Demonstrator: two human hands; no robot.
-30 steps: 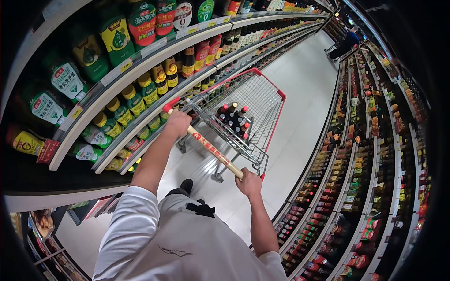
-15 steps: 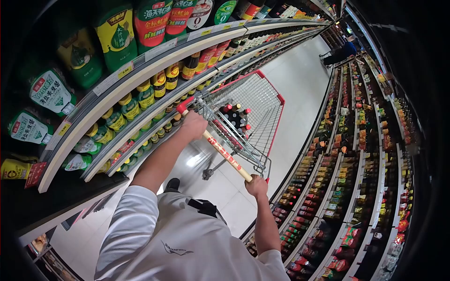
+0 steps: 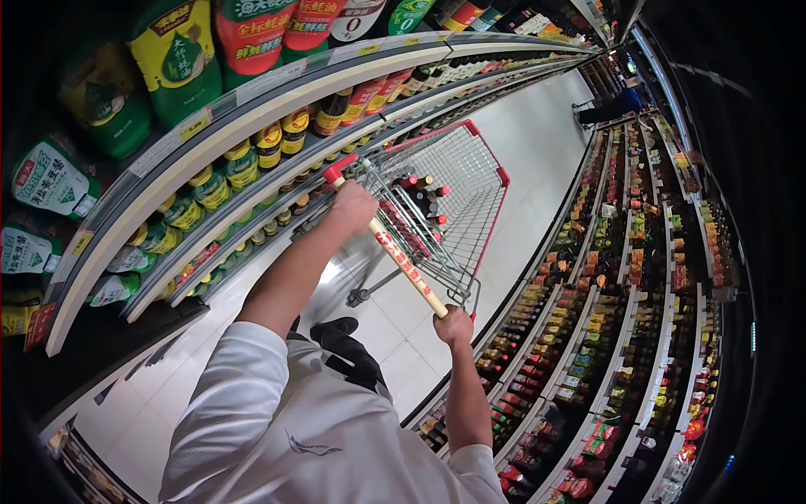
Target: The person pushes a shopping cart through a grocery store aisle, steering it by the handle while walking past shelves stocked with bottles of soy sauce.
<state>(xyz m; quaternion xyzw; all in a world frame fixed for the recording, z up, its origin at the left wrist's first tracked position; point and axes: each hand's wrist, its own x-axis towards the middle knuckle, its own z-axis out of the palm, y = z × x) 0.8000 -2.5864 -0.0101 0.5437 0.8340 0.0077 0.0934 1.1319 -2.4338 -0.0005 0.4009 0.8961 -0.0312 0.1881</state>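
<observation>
Both of my hands grip the cream-coloured handle of a shopping cart, a wire one with red trim. My left hand is closed round the handle near its red end at the left. At the other end of the bar, my right hand is wrapped round it. Red lettering shows on the handle between them. Several dark bottles with red caps stand together inside the cart's basket.
A shelf of sauce bottles runs close along my left. More stocked shelves line the right. Pale tiled floor stretches ahead, and a person in dark clothes is farther down the aisle.
The left shelf's bottles have slid down and left in view as I move along the aisle. One of my feet has come forward. Both hands keep their hold.
</observation>
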